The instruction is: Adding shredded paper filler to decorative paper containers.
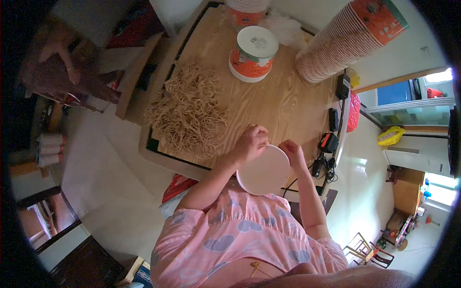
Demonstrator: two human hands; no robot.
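- Holding round white lid-like disc (264, 172) at near edge of tan wood-grain bench (269, 113).
- Left grip (254, 142), right grip (292, 151): both closed on its far rim.
- Probably light, stiffish, smooth; pinch rim, spare centre.

At the far edge of the tabletop (278, 108), a stack of tubs (247, 17) is cut off above. The far side of a white round piece (263, 172) is hidden (a person (65, 57) beyond the left edge is blurred).
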